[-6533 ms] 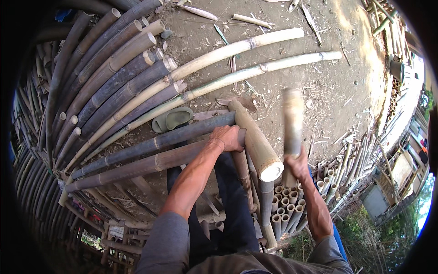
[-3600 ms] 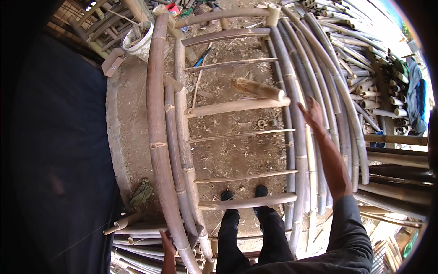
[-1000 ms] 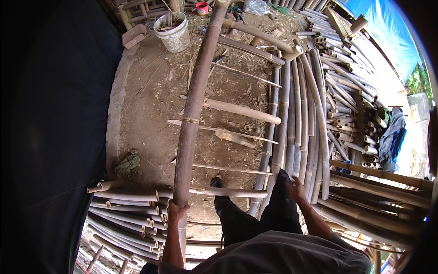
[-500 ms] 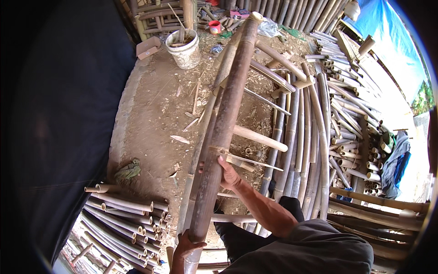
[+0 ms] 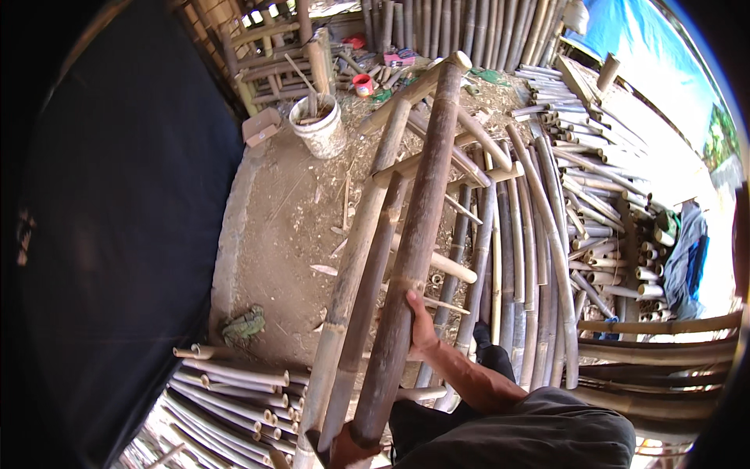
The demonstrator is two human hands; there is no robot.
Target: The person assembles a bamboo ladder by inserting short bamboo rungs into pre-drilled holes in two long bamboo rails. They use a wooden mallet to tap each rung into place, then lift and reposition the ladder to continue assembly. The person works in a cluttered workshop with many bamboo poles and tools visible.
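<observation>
A bamboo frame [image 5: 412, 258] slants up through the middle of the view, its nearest rail a thick brown pole. Two more long poles run beside that rail on the left, and shorter crosspieces with peg-like ends stick out to the right. My right hand [image 5: 423, 327] grips the thick rail about halfway along, thumb on the near face and fingers hidden behind. Low down, close to the bottom edge, my left hand [image 5: 351, 451] is closed round the same rail, partly cut off by the picture. The frame's lower end is out of sight.
Long bamboo poles [image 5: 539, 266] lie on the ground to the right, beside stacked cut lengths [image 5: 601, 187]. Another bamboo pile [image 5: 226, 399] is at lower left. A white bucket [image 5: 319, 133], cardboard box [image 5: 262, 125] and red container [image 5: 362, 84] stand farther off. A black sheet [image 5: 125, 219] hangs left.
The bamboo frame has turned so that its left-hand poles show more. Its near end and my left hand have shifted right, and my right hand has moved slightly right and down.
</observation>
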